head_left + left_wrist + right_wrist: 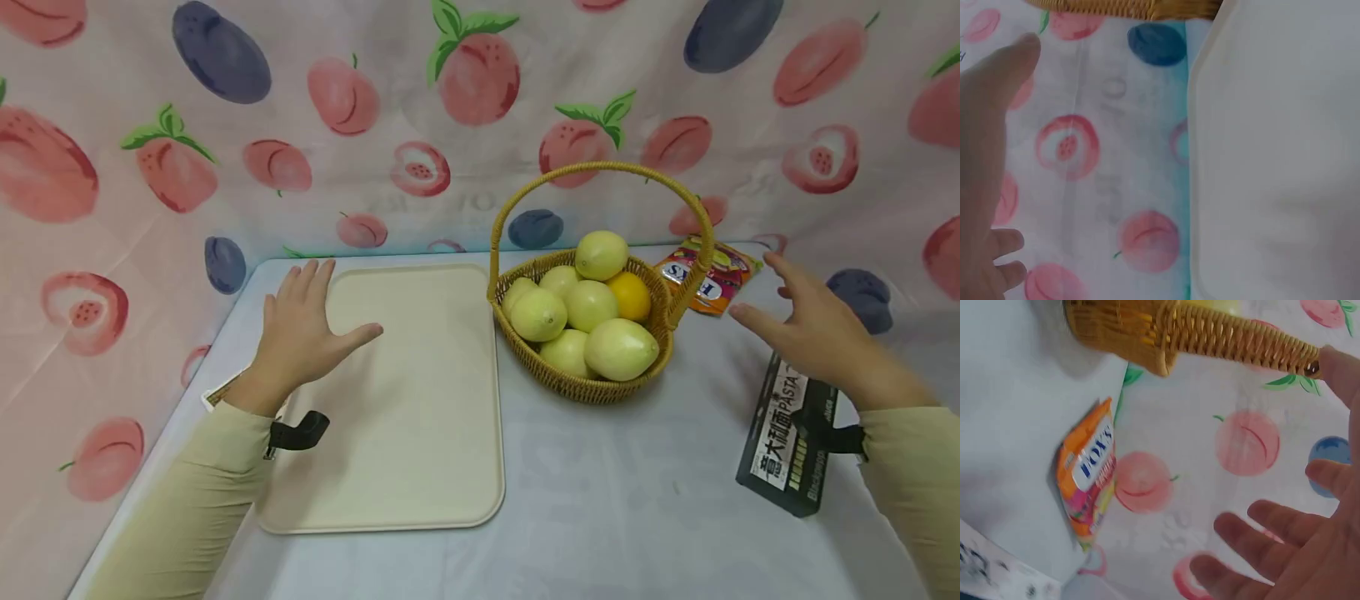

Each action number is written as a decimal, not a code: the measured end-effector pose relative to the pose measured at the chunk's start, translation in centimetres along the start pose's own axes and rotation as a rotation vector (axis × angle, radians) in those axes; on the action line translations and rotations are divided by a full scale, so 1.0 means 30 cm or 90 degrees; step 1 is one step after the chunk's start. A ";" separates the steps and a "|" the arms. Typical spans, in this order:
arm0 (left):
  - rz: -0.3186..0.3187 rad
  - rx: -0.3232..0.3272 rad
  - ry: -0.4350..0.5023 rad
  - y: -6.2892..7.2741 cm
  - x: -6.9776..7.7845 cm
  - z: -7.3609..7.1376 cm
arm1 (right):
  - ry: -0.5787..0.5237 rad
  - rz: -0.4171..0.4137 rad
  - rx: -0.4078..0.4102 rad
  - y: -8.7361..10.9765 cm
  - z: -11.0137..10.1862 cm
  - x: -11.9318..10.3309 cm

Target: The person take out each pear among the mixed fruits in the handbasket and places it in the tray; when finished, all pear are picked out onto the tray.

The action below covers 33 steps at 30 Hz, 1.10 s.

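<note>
Above the upper left part of a cream tray (420, 400) my left hand (300, 333) hovers, fingers spread and nothing held. On the right, my right hand (817, 325) is raised over the far end of a black pasta box (783, 442), its fingers extended and its palm bare. Between the hands stands a wicker basket (577, 390) with a tall arched handle. Several pale yellow-green fruits (622, 350) and an orange (630, 297) fill it. An orange Fox's candy bag (1088, 469) lies behind the basket's right side, near the right hand.
A white cloth (600, 500) covers the table. Behind and to the left hangs a curtain (360, 167) printed with peaches and plums. Partly hidden under the left wrist is a small flat item (217, 392) at the table's left edge. The basket handle rises high beside the right hand.
</note>
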<state>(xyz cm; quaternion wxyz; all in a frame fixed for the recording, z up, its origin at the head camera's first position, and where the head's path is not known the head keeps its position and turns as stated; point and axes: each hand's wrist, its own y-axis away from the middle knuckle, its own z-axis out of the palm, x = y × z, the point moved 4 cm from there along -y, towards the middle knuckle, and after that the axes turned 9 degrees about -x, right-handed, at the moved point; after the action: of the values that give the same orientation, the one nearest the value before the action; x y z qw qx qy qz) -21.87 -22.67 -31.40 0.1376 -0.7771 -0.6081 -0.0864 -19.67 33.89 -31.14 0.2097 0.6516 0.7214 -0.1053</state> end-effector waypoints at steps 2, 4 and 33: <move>0.029 0.026 0.046 0.002 0.020 0.026 | -0.045 -0.004 -0.005 0.011 0.019 -0.001; 0.055 0.044 0.097 0.002 0.042 0.053 | -0.086 -0.012 -0.010 0.020 0.042 -0.001; 0.143 -0.112 0.473 -0.113 0.388 0.326 | -0.287 -0.083 -0.049 0.057 0.282 -0.070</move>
<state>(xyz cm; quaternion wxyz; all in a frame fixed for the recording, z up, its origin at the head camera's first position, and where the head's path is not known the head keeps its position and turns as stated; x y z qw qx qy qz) -22.61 -8.08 -36.79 0.2897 -0.7635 -0.4181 -0.3979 -16.45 28.64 -37.52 0.3833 0.5549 0.7004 -0.2338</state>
